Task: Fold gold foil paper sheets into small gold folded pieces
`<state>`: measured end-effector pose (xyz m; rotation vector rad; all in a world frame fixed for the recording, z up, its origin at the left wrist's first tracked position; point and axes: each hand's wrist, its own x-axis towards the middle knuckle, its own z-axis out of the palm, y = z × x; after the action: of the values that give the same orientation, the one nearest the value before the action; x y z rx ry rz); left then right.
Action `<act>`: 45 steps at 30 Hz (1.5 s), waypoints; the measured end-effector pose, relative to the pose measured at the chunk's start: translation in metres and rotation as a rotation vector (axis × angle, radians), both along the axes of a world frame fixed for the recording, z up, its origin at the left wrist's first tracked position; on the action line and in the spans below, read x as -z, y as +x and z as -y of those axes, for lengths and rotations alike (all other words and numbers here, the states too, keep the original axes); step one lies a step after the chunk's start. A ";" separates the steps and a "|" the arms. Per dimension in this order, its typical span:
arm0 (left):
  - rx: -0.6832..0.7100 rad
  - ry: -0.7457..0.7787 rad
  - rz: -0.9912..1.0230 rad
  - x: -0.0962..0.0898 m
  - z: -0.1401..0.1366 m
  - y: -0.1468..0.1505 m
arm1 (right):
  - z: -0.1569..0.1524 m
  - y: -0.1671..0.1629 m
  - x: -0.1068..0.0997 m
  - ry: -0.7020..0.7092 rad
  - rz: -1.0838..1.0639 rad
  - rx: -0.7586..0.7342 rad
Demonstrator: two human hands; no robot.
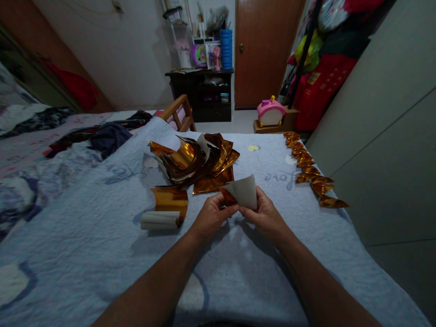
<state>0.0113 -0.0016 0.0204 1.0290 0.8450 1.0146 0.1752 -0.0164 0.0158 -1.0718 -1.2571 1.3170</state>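
Note:
Between both hands is a sheet of gold foil paper (pixel 245 190), curled so its pale back shows on the right and some gold on the left. My left hand (pixel 214 213) pinches its left lower edge. My right hand (pixel 267 213) grips the right lower edge, with the two thumbs close together. Just beyond lies a heap of curved gold foil sheets (pixel 184 161), with a flat gold sheet (pixel 211 181) at its near side. Left of my hands sits a partly rolled set of gold sheets (pixel 170 200), pale side outward on the roll.
Several folded gold foil pieces (pixel 308 170) form a row along the right edge of the blue bedcover (pixel 112 263). Dark clothes (pixel 109 138) lie at the left. A pink toy (pixel 270 112) and a dark cabinet (pixel 200 95) stand beyond the bed; a pale panel rises at the right.

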 end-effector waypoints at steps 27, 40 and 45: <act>-0.023 0.058 -0.038 0.001 0.001 -0.001 | -0.003 0.002 0.003 0.010 -0.088 -0.016; 0.044 0.034 -0.028 0.001 0.001 -0.001 | -0.007 0.013 -0.001 -0.047 -0.186 0.059; 0.063 0.027 -0.029 0.002 0.001 -0.001 | -0.004 0.014 0.000 -0.010 -0.072 0.070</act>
<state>0.0108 -0.0028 0.0187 1.0885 0.8196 0.9621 0.1894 -0.0123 0.0160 -1.0567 -1.1509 1.2982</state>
